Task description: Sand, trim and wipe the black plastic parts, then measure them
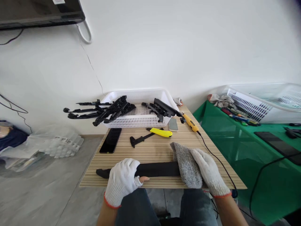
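Observation:
A long black plastic part (157, 169) lies across the near edge of the table. My left hand (124, 179), in a white knit glove with the thumb tip bare, is closed around it near its narrow left end. My right hand (208, 168), gloved too, grips a grey cloth (188, 164). The cloth is draped over the right end of the black part and hides it. Just beyond are a black caliper (143, 138) and a yellow utility knife (161, 132), the knife lying over the caliper's beam.
Behind stands a white basket (131, 121) with black plastic parts (115, 110) jutting over its left side. A phone (110, 140) lies at left. At right is a yellow corded tool (190, 122), its cord crossing the table edge. A green-covered table (225, 138) adjoins.

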A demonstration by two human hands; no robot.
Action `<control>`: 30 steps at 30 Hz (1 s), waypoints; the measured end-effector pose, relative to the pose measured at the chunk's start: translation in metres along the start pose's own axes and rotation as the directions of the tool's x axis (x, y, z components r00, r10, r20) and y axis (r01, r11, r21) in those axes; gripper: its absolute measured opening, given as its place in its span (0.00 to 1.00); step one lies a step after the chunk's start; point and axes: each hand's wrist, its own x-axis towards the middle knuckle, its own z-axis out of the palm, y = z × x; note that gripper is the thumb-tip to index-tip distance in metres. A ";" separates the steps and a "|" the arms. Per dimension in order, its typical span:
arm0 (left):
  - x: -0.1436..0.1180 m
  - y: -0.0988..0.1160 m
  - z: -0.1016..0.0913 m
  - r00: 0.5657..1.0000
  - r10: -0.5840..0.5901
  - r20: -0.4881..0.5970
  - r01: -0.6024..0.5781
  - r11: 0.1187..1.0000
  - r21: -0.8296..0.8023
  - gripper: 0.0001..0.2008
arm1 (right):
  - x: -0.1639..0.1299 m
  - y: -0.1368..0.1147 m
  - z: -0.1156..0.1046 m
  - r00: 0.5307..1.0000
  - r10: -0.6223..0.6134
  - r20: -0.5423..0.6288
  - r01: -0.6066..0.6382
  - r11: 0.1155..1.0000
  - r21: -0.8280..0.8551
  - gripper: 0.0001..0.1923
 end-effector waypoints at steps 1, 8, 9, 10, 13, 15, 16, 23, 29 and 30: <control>0.000 0.000 0.000 1.000 0.003 0.007 -0.003 1.000 -0.003 0.29 | 0.000 0.001 -0.001 0.999 -0.021 0.036 0.022 1.000 -0.017 0.20; -0.001 0.000 -0.001 0.999 0.038 0.031 -0.037 0.999 -0.013 0.30 | -0.004 0.008 0.001 0.963 0.097 -0.250 -0.097 0.995 0.013 0.21; -0.001 0.000 -0.001 0.999 0.039 0.031 -0.038 0.999 -0.014 0.30 | -0.004 0.008 0.002 0.943 0.131 -0.305 -0.121 0.991 0.053 0.21; -0.001 0.000 -0.001 0.999 0.040 0.030 -0.039 0.999 -0.016 0.29 | -0.005 0.008 0.003 0.919 0.164 -0.358 -0.138 0.986 0.095 0.21; 0.000 0.000 0.000 0.999 0.038 0.021 -0.038 0.999 -0.019 0.28 | -0.005 0.008 0.003 0.863 0.187 -0.469 -0.131 0.980 0.149 0.21; -0.001 0.000 0.000 0.999 0.019 0.032 -0.018 1.000 -0.008 0.28 | -0.005 0.006 0.003 0.894 0.108 -0.435 -0.097 0.994 0.048 0.22; -0.001 0.000 0.001 0.999 0.005 0.039 -0.005 1.000 0.002 0.28 | -0.005 0.004 0.004 0.925 0.051 -0.377 -0.078 0.995 -0.056 0.22; -0.002 0.002 0.002 0.978 -0.106 0.178 0.101 0.994 0.038 0.29 | -0.014 -0.006 0.025 0.978 -0.207 0.033 0.180 0.754 -0.631 0.27; 0.000 0.002 0.001 0.967 -0.123 0.223 0.117 0.992 0.041 0.29 | -0.009 0.001 0.016 0.925 -0.228 0.305 0.363 0.768 -0.527 0.23; 0.000 0.002 0.001 0.967 -0.122 0.222 0.115 0.992 0.044 0.29 | -0.007 0.001 0.009 0.921 -0.204 0.333 0.353 0.800 -0.485 0.23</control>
